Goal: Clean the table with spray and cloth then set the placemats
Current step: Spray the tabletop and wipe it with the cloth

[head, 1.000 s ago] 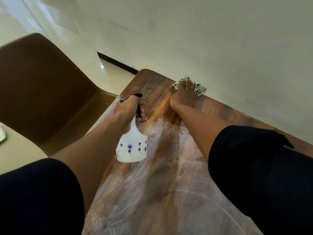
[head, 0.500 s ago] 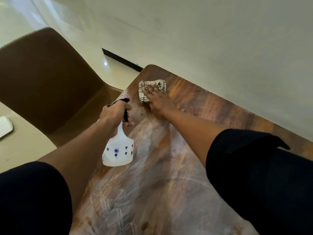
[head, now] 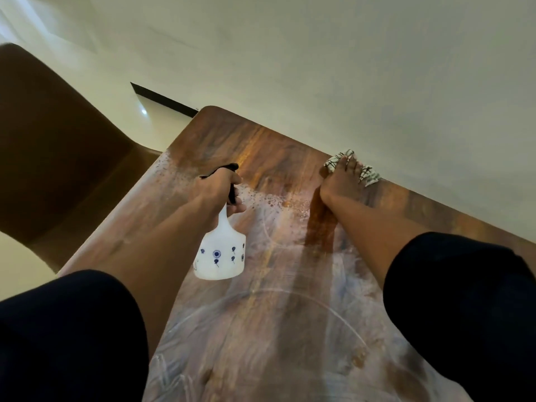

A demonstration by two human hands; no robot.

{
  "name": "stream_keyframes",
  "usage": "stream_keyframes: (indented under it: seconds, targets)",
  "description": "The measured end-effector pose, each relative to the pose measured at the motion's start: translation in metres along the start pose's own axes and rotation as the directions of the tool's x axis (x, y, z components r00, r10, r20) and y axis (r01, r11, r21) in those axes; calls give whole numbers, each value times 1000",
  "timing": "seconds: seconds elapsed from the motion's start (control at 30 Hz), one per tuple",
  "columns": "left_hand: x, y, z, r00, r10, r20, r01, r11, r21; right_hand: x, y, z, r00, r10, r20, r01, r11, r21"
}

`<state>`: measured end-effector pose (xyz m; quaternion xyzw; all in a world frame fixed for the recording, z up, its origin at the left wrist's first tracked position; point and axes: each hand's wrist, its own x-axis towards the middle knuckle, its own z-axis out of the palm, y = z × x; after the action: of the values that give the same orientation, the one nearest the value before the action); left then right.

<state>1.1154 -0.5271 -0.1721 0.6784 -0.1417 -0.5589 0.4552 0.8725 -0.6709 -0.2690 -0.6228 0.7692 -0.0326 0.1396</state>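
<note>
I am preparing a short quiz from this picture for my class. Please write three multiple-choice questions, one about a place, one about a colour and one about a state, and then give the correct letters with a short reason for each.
1. Where does the checked cloth lie?
A. at the table's far edge beside the wall
B. on the chair seat
C. on the floor

2. What colour is the body of the spray bottle?
A. green
B. white with small dark blue motifs
C. plain red

3. What is the left hand doing?
A. resting flat on the table
B. gripping the spray bottle at its black trigger head
C. hanging empty

Answers:
1 A: the right hand presses the cloth on the wooden table next to the wall.
2 B: the body is white with blue marks.
3 B: its fingers are curled round the neck below the trigger.
</note>
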Motion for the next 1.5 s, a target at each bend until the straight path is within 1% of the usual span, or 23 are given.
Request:
stream_keyframes:
  seconds: [0.1,0.13,0.17,0.23,0.27,0.37,0.43,0.47,0.57,0.7,0.8,0.9,0.93,1.0,1.13,1.2,1.27,1.3,1.37,1.4,1.43,1.47,1.5]
  targets:
    - [-4,-4,17,1000,-9,22,9,1000,24,0,-4,-1,1000,15,-1,-15,1000,22]
    - [-4,-6,21,1000,-7,29,7,1000,26,0,-9,0,999,-33,-6,33,999,20]
    - [-4,-8,24,999,-3,36,2,1000,26,-1,-13,0,993,-120,-3,120,993,8]
    - [-6,-13,33,999,4,47,-5,1000,14,-4,-16,2,940,-339,40,340,940,-25]
    - [-7,-15,37,999,8,45,-8,1000,14,-6,-15,3,906,-418,65,421,907,-30]
    - [-12,-23,49,1000,15,20,-16,999,48,-6,-1,4,857,-506,99,511,859,-35]
    - [-15,-25,59,999,29,14,-30,997,68,-6,17,4,873,-478,93,482,876,-27]
    - [-16,-26,63,999,38,16,-39,997,68,-6,27,2,901,-426,82,427,904,-3]
    - [-27,-28,79,998,37,42,-39,998,56,-6,69,-9,978,-208,25,207,977,47]
    - [-47,-29,95,998,6,67,-11,997,74,-5,138,-32,1000,16,26,-16,1000,9]
    - [-56,-37,101,997,-3,78,-1,999,52,-8,168,-40,997,45,63,-45,999,-2]
    - [-65,-46,105,997,9,83,-13,998,55,-9,159,-42,994,36,103,-41,998,45]
    - [-68,-49,105,996,10,87,-14,999,44,-12,149,-41,995,1,101,-6,999,50]
    - [-71,-55,101,997,6,83,-8,1000,23,-25,123,-34,986,-146,79,144,989,23]
    - [-78,-62,82,1000,12,11,-12,1000,-27,-65,51,-7,895,-428,127,426,904,46]
    - [-82,-65,66,999,10,-30,-11,999,-47,-89,18,8,803,-571,171,572,819,47]
    - [-85,-66,47,998,7,-63,-9,999,-39,-113,-3,21,679,-705,206,712,701,50]
    - [-85,-67,39,997,3,-74,-5,1000,-27,-119,-7,25,629,-746,221,756,653,53]
    - [-86,-66,23,996,-3,-93,2,1000,-11,-119,-6,27,562,-788,251,807,590,43]
    - [-86,-66,16,995,-3,-98,2,1000,-10,-113,-3,27,547,-795,261,818,574,33]
    - [-88,-65,9,995,1,-104,-3,1000,-15,-106,2,24,557,-788,262,813,582,24]
    - [-88,-64,3,994,6,-108,-9,1000,-24,-98,8,20,601,-759,250,779,626,28]
    - [-89,-64,-4,993,11,-115,-15,999,-37,-90,15,17,672,-706,225,718,695,40]
